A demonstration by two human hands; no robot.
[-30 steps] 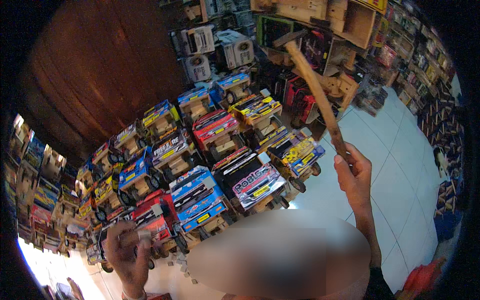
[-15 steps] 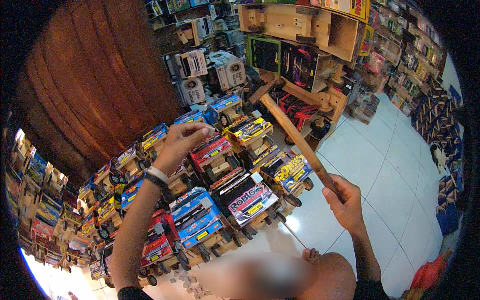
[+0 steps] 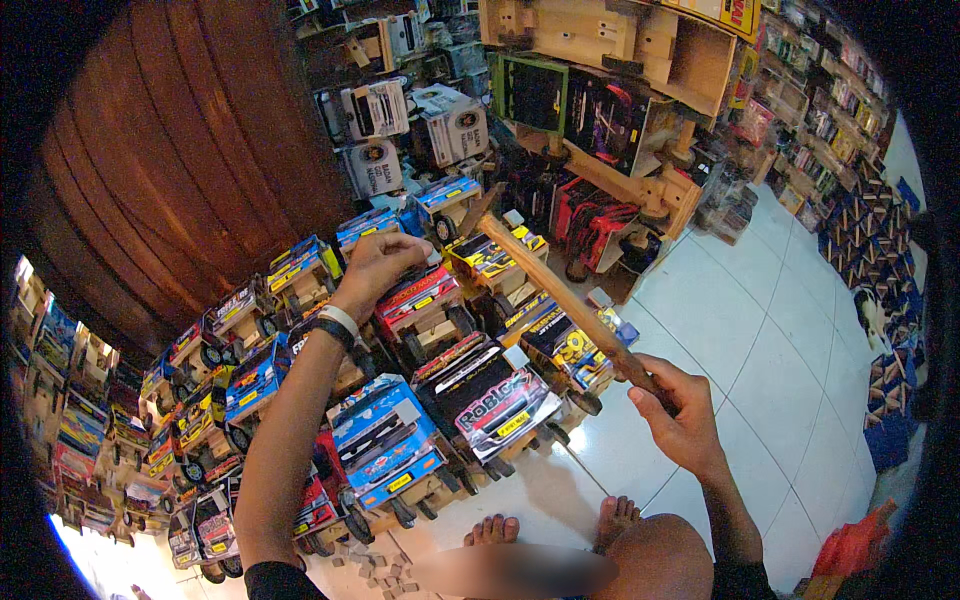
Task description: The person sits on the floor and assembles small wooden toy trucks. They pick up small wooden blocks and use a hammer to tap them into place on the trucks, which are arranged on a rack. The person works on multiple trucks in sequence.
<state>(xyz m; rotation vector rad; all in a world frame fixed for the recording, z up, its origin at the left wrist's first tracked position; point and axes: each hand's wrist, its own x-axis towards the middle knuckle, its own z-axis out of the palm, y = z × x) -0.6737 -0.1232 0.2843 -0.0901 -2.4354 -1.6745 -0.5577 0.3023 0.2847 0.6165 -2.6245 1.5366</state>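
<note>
My right hand (image 3: 680, 410) is closed round the lower end of a hammer (image 3: 565, 295) with a long wooden handle. The dark hammer head (image 3: 482, 210) points away, above a yellow toy truck (image 3: 498, 252). My left hand (image 3: 385, 265) is closed in a pinch over a red toy truck (image 3: 418, 298), its fingertips at a small pale block (image 3: 432, 258) on the truck's top. Nearer me stand a black-and-white toy truck (image 3: 495, 400) and a blue toy truck (image 3: 388, 438). Similar small blocks sit on several trucks.
More toy trucks (image 3: 205, 415) stand in rows to the left, beside a brown curtain (image 3: 190, 130). Larger wooden trucks (image 3: 600, 110) are stacked at the back. Small grey blocks (image 3: 380, 575) lie on the floor near my feet. White tiles (image 3: 760, 350) spread to the right; red cloth (image 3: 855, 540) lies lower right.
The hammer and my right hand have shifted slightly left, bringing its head lower over the trucks. My left hand stays at the red truck, its fingertips down at the block.
</note>
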